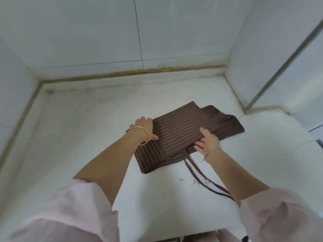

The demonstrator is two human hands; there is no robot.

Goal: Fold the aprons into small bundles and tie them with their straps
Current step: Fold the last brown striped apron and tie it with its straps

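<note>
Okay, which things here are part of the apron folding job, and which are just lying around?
Job: apron, its straps, left hand and right hand, both holding the apron.
Lying about: thread scraps on the counter.

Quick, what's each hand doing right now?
Left hand: grips the apron at its left edge.
Right hand: pinches the apron at its near fold.

White counter [78, 137], pale tiled wall [87, 32], brown-stained seam [139, 71] along their joint.
</note>
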